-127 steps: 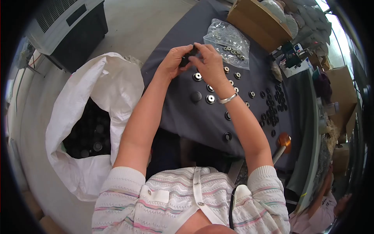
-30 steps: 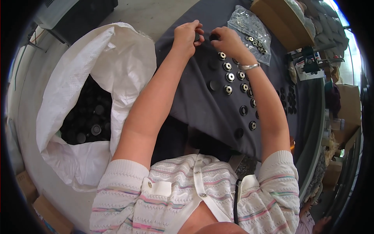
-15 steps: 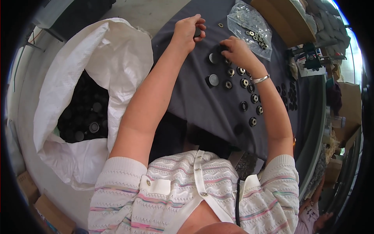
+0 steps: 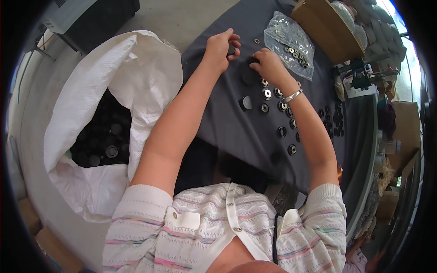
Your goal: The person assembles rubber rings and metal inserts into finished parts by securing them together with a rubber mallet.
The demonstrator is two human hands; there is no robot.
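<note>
My left hand [image 4: 217, 51] is raised over the far side of the grey cloth, its fingers curled round a black round cap [image 4: 231, 49]. Just right of it, my right hand [image 4: 271, 69] pinches a small black piece [image 4: 253, 60], mostly hidden by the fingers. Directly below those fingertips sits a dark round cap [image 4: 248, 78]. Nearer me stands another black cap [image 4: 246, 103] with a greyish top. Black rings with shiny metal centres [image 4: 266, 94] lie in loose rows beside and under my right wrist.
A clear plastic bag [image 4: 284, 34] of metal rings lies beyond my right hand, near a cardboard box [image 4: 330, 32]. More black pieces [image 4: 337, 119] are lined up right of my forearm. At left, a white woven sack [image 4: 157, 68] holds many black caps [image 4: 93, 136].
The whole view has shifted slightly. My right hand has moved a little left toward my left hand, over the dark cap, whose top now looks darker. My left hand keeps its cap.
</note>
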